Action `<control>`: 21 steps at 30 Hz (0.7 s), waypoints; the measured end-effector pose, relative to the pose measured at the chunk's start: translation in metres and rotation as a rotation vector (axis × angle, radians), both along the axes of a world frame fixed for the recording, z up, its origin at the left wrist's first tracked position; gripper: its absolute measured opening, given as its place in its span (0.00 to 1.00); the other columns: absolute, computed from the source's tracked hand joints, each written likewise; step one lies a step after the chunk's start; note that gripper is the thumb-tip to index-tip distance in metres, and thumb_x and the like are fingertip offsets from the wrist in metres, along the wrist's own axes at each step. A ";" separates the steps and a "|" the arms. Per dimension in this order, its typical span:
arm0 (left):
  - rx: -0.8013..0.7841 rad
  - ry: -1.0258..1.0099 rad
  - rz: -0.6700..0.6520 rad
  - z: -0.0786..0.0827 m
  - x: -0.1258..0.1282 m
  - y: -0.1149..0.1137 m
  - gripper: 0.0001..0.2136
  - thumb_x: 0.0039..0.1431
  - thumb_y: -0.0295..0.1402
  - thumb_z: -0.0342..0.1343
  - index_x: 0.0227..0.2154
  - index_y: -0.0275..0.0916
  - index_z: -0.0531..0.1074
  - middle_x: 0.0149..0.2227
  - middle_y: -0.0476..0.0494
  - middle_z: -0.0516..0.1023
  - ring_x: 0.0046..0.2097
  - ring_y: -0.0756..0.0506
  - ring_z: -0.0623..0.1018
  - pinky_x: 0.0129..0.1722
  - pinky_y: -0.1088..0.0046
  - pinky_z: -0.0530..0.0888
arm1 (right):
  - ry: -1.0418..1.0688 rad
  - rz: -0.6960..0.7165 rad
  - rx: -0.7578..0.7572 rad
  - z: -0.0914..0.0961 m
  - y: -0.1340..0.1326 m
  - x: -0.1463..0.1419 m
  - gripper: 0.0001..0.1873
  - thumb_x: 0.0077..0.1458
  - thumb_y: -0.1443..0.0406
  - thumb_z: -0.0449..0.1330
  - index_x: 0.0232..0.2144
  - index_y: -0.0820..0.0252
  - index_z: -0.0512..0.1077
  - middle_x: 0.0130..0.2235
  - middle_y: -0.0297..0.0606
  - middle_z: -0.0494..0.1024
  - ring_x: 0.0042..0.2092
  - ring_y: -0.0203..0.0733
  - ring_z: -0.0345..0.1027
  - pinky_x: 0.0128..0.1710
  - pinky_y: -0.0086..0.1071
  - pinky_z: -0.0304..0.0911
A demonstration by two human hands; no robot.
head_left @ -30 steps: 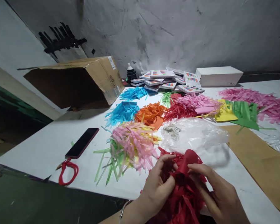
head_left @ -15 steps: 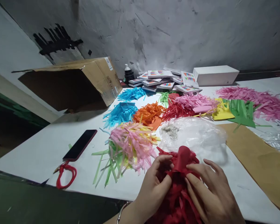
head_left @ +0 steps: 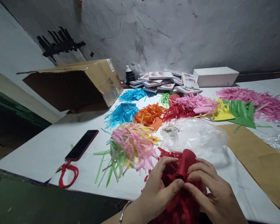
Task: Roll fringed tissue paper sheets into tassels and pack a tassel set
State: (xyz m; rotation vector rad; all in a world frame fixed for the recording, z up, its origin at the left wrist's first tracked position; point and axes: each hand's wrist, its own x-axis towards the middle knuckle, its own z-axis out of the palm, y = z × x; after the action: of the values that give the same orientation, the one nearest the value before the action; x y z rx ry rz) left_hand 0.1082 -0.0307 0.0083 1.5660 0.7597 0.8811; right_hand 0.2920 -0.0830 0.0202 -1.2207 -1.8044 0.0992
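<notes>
Red fringed paper is held at the near edge of the white surface, its smooth part curled into a roll. The left hand and the right hand pinch it from either side, fingers bent and thumb tips close together. Just beyond lies a clear plastic bag; leftward are pink streamers and, well apart, a phone.
</notes>
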 end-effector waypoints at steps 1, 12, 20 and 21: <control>0.016 0.023 -0.013 0.001 0.000 0.002 0.18 0.62 0.39 0.62 0.54 0.42 0.71 0.50 0.40 0.77 0.49 0.40 0.77 0.49 0.65 0.73 | 0.025 0.017 -0.031 0.001 0.000 0.000 0.06 0.62 0.67 0.60 0.31 0.53 0.70 0.33 0.32 0.77 0.39 0.37 0.75 0.43 0.30 0.71; 0.472 0.274 0.003 0.006 -0.001 0.011 0.17 0.58 0.23 0.56 0.50 0.43 0.70 0.43 0.44 0.80 0.41 0.45 0.80 0.42 0.70 0.75 | -0.216 -0.167 0.194 0.000 -0.002 0.009 0.12 0.62 0.72 0.57 0.49 0.64 0.70 0.44 0.45 0.77 0.46 0.45 0.73 0.48 0.38 0.68; 0.977 0.277 0.088 0.007 -0.003 0.016 0.18 0.60 0.17 0.53 0.49 0.45 0.70 0.43 0.41 0.76 0.45 0.42 0.75 0.47 0.64 0.73 | -0.028 -0.050 -0.095 -0.001 0.003 0.009 0.11 0.68 0.68 0.51 0.47 0.56 0.72 0.38 0.35 0.80 0.38 0.33 0.76 0.38 0.24 0.71; 1.009 0.289 0.079 0.008 -0.004 0.016 0.17 0.60 0.18 0.53 0.47 0.45 0.71 0.42 0.41 0.76 0.44 0.42 0.74 0.46 0.63 0.72 | 0.036 -0.053 -0.148 0.000 0.003 0.009 0.10 0.68 0.67 0.52 0.45 0.55 0.73 0.38 0.34 0.80 0.37 0.33 0.76 0.36 0.22 0.71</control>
State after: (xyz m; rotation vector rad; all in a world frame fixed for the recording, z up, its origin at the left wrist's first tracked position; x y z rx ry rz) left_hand 0.1041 -0.0143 0.0164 2.6039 0.5923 1.2027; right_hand 0.3014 -0.0798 0.0202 -1.3614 -1.7579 0.2266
